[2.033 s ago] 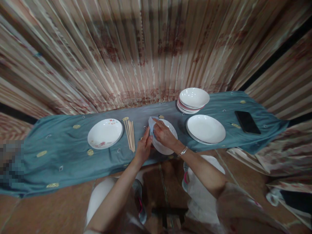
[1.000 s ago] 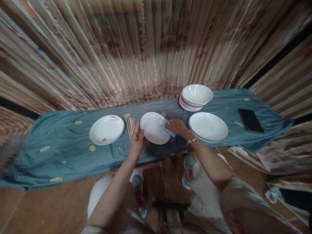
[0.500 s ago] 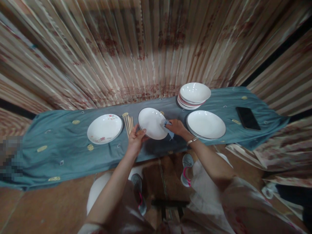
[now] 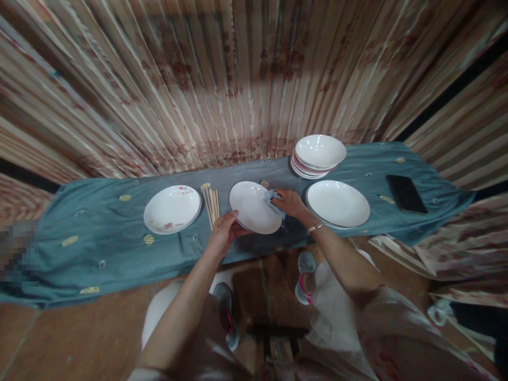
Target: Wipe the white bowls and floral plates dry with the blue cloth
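Observation:
A white plate (image 4: 253,207) with a thin dark rim is held up, tilted, over the middle of the table. My left hand (image 4: 227,227) grips its near left edge, thumb on top and the fingers underneath. Bunched in my right hand (image 4: 289,202) is a light blue cloth (image 4: 277,198), pressed against the plate's right side. Left of the held plate lie several wooden chopsticks (image 4: 212,205). To the right, close by my right wrist, sits a stack of white plates (image 4: 338,203).
A stack of white bowls (image 4: 320,151) stands at the back right. Flower-patterned plates (image 4: 172,210) lie on the left. A black phone (image 4: 407,193) rests at the right end of the teal tablecloth (image 4: 130,248). Pleated curtains (image 4: 246,79) hang behind the table.
The held plate has shifted slightly right and toward me, and its tilt has changed. My right hand with the cloth has moved a little up along the plate's right side.

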{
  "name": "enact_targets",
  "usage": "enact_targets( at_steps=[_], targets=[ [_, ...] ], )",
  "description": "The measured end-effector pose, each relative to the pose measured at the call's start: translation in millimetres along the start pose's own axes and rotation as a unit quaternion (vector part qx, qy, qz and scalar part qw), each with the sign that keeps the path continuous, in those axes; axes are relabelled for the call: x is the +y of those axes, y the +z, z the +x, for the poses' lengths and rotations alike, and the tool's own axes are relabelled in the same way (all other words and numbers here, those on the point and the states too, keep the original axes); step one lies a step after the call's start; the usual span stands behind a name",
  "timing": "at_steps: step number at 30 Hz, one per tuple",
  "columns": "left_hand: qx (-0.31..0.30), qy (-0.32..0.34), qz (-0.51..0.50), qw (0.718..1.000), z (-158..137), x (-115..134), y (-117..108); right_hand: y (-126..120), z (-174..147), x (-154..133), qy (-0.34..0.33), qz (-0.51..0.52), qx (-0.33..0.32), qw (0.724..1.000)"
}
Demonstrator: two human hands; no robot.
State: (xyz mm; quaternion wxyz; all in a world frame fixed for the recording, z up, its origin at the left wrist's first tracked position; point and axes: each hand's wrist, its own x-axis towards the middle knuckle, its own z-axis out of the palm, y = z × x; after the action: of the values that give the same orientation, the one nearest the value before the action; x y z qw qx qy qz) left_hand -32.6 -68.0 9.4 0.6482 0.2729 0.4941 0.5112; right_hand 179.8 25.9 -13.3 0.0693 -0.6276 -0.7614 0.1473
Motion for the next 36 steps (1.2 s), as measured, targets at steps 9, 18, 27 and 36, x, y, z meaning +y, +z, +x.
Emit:
enact_targets(
  at_steps=[9, 18, 27, 36],
  targets=[
    [0.007, 0.015, -0.027, 1.0, 0, -1, 0, -9, -4, -9, 0.031, 0.016, -0.019, 0.999],
    [0.013, 0.048, -0.036, 0.998, 0, -3, 3, 0, -6, -16, 0.046, 0.027, -0.041, 0.998],
    [0.01, 0.06, -0.036, 0.997, 3, -5, -1, 3, -14, -20, 0.068, 0.107, -0.051, 0.991],
    [-0.009, 0.028, -0.026, 0.999, -1, 0, -1, -2, -8, -11, 0.051, 0.088, -0.011, 0.995]
  ],
)
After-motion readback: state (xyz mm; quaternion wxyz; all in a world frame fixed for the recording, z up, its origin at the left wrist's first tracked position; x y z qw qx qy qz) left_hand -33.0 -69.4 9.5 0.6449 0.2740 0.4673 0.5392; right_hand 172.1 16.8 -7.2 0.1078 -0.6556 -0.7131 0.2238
